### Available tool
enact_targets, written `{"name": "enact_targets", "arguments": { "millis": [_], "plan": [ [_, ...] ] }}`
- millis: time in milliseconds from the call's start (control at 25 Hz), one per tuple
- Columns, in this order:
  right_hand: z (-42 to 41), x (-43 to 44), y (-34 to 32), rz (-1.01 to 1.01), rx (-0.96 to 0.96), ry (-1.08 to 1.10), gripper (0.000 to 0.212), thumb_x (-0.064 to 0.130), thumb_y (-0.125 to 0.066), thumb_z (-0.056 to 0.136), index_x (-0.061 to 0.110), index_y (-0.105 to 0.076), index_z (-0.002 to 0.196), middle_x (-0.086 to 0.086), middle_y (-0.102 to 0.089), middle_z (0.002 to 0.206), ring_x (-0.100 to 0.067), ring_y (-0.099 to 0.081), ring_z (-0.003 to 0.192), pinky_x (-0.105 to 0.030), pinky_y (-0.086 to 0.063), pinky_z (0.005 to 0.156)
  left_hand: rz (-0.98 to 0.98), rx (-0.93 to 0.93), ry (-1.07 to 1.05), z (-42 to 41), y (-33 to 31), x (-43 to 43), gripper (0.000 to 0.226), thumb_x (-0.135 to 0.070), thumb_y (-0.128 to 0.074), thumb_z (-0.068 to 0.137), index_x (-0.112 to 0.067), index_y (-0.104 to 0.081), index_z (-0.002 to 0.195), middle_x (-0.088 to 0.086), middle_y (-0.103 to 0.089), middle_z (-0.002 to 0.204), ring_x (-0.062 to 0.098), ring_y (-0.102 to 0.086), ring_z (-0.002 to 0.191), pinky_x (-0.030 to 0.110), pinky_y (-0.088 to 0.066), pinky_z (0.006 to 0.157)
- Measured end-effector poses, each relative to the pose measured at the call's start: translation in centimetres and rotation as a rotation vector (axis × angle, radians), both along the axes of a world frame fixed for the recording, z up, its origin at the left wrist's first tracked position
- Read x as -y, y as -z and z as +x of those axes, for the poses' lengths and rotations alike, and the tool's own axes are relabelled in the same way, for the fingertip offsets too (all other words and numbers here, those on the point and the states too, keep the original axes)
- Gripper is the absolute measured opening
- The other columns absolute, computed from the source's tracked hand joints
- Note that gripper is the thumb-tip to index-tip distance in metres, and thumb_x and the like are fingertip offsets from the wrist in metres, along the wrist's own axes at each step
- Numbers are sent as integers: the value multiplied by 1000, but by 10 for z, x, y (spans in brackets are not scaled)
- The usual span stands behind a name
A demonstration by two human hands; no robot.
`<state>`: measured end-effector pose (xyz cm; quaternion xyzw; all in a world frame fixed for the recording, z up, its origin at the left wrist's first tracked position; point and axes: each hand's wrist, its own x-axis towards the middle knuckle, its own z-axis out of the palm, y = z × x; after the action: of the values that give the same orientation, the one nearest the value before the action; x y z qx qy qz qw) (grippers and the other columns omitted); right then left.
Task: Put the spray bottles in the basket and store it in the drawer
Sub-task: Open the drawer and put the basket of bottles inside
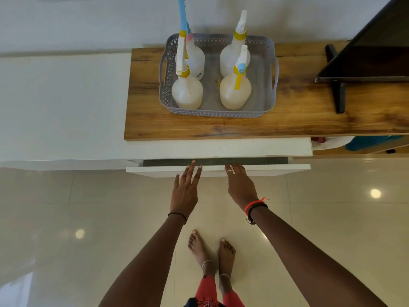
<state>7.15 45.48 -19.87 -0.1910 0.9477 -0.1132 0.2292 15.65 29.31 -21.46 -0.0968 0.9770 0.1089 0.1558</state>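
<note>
The left hand (184,191) is reaching with straight fingers, touching the top edge of the slightly open drawer (265,170) at centre frame. The right hand (240,185) is hooking its fingers over that edge. Well above them, the grey basket (218,113) is holding four spray bottles (235,91) on the wooden bench (298,116).

The wood-grain cabinet top (298,116) carries a grey perforated basket (218,113), which stands flat on the wood. Well to the right of the basket, the black stand foot (340,96) of a dark screen (376,47) rests on the same wood. Left of the basket, the wood ends against a lower white ledge (66,103).
</note>
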Motion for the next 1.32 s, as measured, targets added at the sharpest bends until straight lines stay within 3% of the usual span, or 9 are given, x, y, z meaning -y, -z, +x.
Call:
{"name": "enact_targets", "arguments": {
  "millis": [400,560,760,920,1080,1320],
  "plan": [
    [27,-8,-14,32,63,-15,59,-12,-35,86,9,-39,141,-8,-43,143,-21,-32,139,-29,-52,91,37,87,-53,34,-7,-18,80,4,-33,88,-27,6,150,2,0,162,21,1,150,48,-14,120],
    [39,-11,-19,74,102,-13,60,-15,-37,85,11,-41,139,-6,-49,135,-22,-39,130,-32,-54,80,19,97,-80,41,-16,-22,69,1,-37,90,-27,-14,149,3,-22,157,20,-17,147,48,-17,120],
    [50,-15,-24,142,90,-68,62,-15,-43,83,15,-42,137,-6,-55,120,-23,-48,117,-30,-52,71,-61,41,-50,39,-21,-21,35,-9,-36,97,-24,-41,128,1,-50,127,21,-49,117,44,-24,115],
    [56,-19,-24,164,93,-112,56,-13,-43,83,15,-46,132,-7,-59,114,-24,-53,111,-30,-49,72,6,69,-3,40,-18,-17,21,-20,-38,99,-22,-50,116,1,-57,113,22,-55,104,35,-37,101],
    [64,-23,-24,155,145,-78,40,-10,-43,84,13,-58,113,-7,-64,105,-23,-56,104,-29,-47,72,107,117,-62,49,-20,-17,17,-22,-51,94,-22,-58,110,0,-62,110,21,-56,100,31,-42,87],
    [69,-33,-24,106,296,-11,29,0,-47,83,12,-68,98,-5,-70,103,-22,-63,98,-27,-47,79,203,213,-160,60,-28,-23,12,-19,-58,90,-20,-67,98,0,-66,105,20,-58,98,32,-47,84]
  ]
}}
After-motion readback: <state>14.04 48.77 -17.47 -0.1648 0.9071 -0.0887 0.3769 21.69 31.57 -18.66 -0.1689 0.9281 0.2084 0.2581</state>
